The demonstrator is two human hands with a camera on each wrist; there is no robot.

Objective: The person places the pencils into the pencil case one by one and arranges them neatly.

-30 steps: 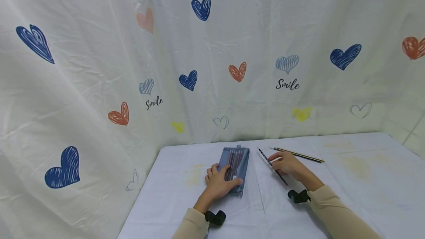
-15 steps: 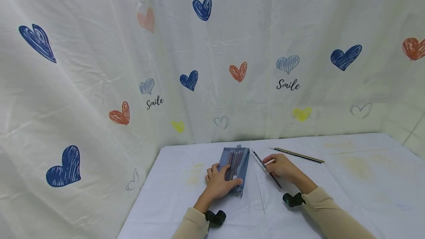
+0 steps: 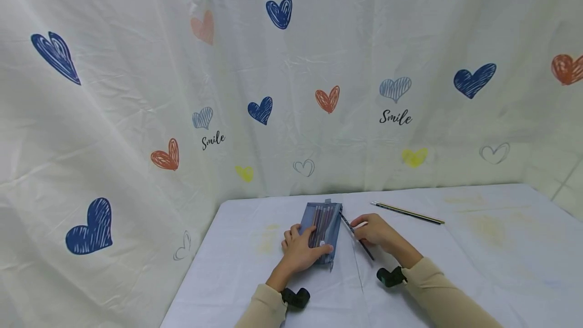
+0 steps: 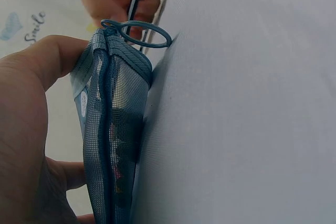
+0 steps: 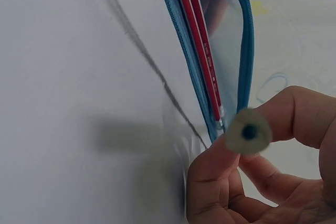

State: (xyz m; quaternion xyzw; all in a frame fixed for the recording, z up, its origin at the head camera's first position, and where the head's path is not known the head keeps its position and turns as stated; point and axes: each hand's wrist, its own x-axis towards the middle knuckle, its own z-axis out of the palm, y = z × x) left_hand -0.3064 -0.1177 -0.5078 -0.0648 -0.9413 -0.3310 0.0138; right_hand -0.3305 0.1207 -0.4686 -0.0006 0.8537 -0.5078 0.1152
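Note:
A blue see-through zip pencil case [image 3: 332,237] lies on the white-covered table with several pencils inside. My left hand [image 3: 298,252] holds it from above, thumb on the near right part and fingers across its left side. On the right, my right hand [image 3: 375,231] pinches a dark pencil [image 3: 367,251]. The pencil slants, its far end at the case's upper right edge. In the right wrist view, the case's zipped side [image 5: 181,40] gapes and red pencils [image 5: 202,45] show within. The held pencil's blunt end [image 5: 249,131] faces that camera. A zip pull ring [image 4: 149,34] stands at the near corner.
Behind my right hand, a gold-and-black pencil [image 3: 410,212] lies on the table; I cannot tell whether it is one or two side by side. A white curtain [image 3: 291,65] printed with hearts hangs behind the table's back edge.
My right hand has moved left with the dark pencil, bringing its far end up to the case's right edge. The left hand and the case have stayed in place.

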